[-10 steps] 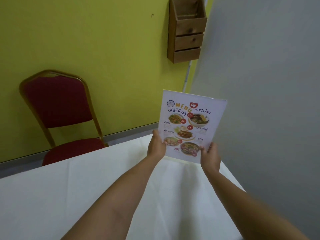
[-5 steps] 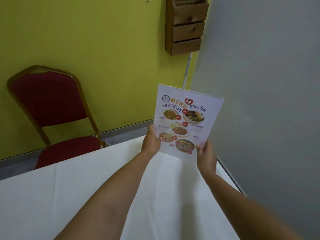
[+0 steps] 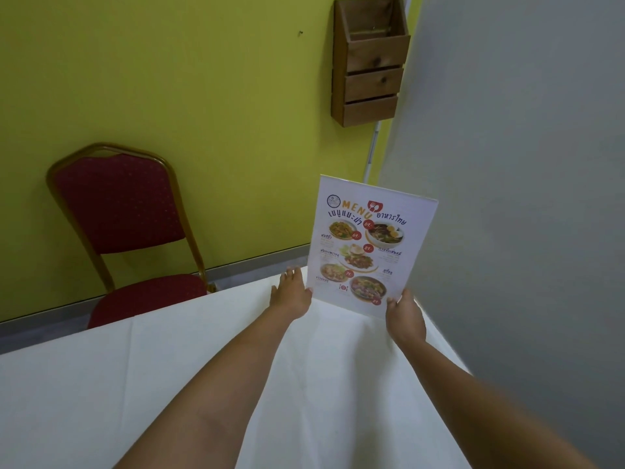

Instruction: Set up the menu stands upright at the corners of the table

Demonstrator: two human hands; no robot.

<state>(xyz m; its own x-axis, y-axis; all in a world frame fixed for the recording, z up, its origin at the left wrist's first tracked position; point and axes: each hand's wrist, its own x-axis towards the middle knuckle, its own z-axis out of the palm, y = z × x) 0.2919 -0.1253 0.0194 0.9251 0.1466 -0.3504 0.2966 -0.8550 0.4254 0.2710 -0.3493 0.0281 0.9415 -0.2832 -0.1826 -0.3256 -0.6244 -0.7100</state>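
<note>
The menu stand (image 3: 370, 247) sits right of the frame's centre, at the far right corner of the desk (image 3: 169, 367), its lower edge down at the white cloth, though whether its base rests fully on the cloth cannot be told. The main risk, as a judgement, is a topple or a slide: the corner is close to the desk's edge, so a stand released while leaning, or nudged as the hands pull away, could fall flat or drop off toward the grey wall (image 3: 524, 198). Loose cloth could also shift under a light base. The left hand (image 3: 291, 292) lies against the stand's lower left edge with its fingers fairly straight and close together; the right hand (image 3: 404, 313) pinches the lower right corner, thumb on the front. The stand looks like 1 tall white sheet, upright and tilted slightly, printed with "MENU" in orange, Thai lettering, 5 photos of dishes and red price dots.
</note>
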